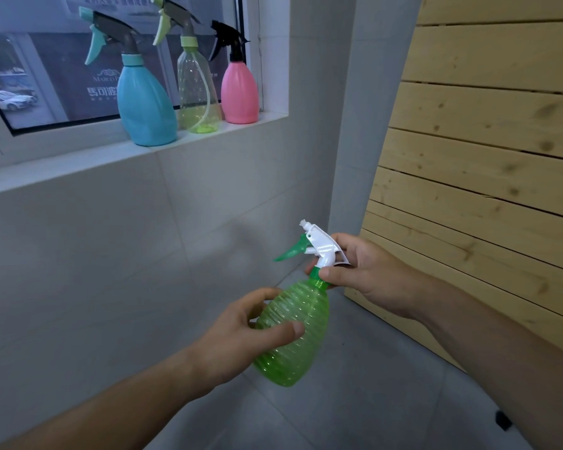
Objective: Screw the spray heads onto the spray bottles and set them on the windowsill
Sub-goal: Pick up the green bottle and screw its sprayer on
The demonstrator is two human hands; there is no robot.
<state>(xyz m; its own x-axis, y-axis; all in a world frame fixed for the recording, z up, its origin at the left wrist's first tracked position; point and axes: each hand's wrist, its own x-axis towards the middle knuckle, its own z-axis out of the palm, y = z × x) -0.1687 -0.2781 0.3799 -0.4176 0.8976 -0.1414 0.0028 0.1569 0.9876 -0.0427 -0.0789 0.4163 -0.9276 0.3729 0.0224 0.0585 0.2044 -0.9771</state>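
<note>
Green ribbed bottle (293, 332) held mid-air below the windowsill (137, 157) — spray head (319, 246) on its neck.

Left hand (241, 336) wrapped round the belly, right hand (368, 274) pinching the collar (317, 274) w/ thumb & fingers. Looks empty, so prob. light; thin plastic likely flexes if squeezed, ribs help grip — best held low on the body, twisted at the collar. Sill narrow, white, smooth; blue bottle (145, 105), clear bottle (197, 92), pink bottle (240, 92) already standing there. Tiled wall, wood slats (488, 151) at right.

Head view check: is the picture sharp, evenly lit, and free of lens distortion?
Head view: dim, cool light; green bottle and both hands, left hand and right hand, reasonably sharp; left wall soft and hazy; wide-angle bending tilts the windowsill and wooden slats; faint reflections in the window glass.
</note>
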